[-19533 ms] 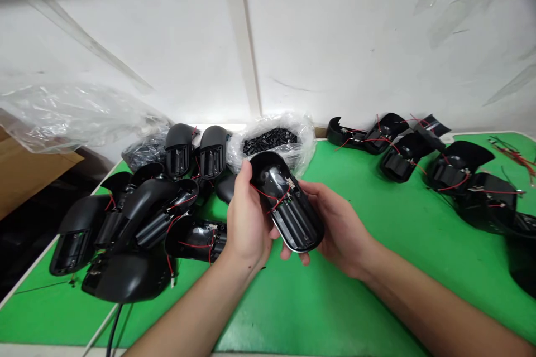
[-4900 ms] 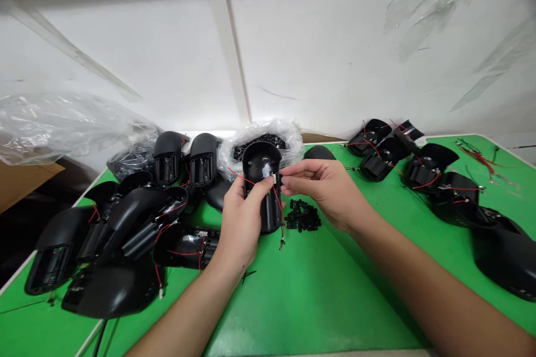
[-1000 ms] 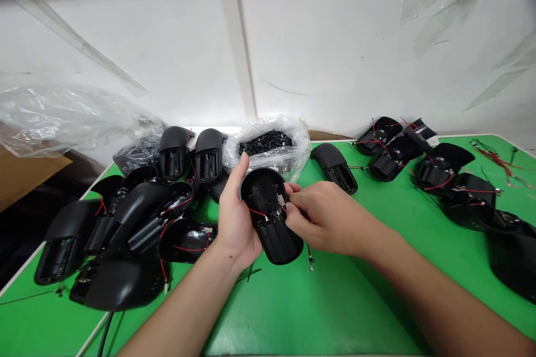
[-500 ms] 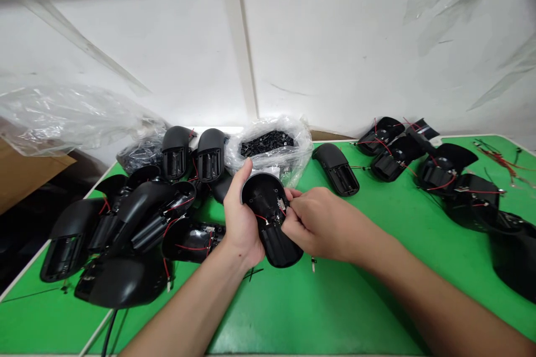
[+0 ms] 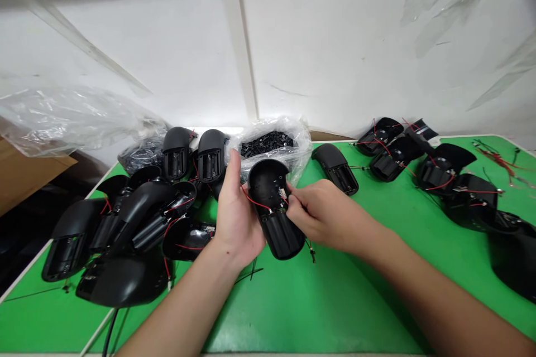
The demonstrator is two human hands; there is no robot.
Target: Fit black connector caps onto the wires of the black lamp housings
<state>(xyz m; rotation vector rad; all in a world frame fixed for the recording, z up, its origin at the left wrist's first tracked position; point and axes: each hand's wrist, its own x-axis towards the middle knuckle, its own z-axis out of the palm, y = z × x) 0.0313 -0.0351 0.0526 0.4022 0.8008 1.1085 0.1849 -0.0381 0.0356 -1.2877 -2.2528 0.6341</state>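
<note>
A black plastic battery housing is held up over the table with its hollow inner side towards me. Red wires and a small white connector show inside it. My left hand supports it from the left, thumb raised off the shell and fingers partly hidden behind. At its right edge, beside the connector, my right hand is closed in a pinch; whether a wire is also between the fingertips is hidden. A thin wire with a small plug dangles below my right hand.
Several similar housings are heaped at the left, and more lie in a row at the right. A clear plastic bag of small black parts stands behind my hands. Loose red wires lie at the far right of the green table.
The housing has risen slightly and shifted a little right. My left thumb has come away from its rim and points up. The red wire on the left now bows out past the edge.
</note>
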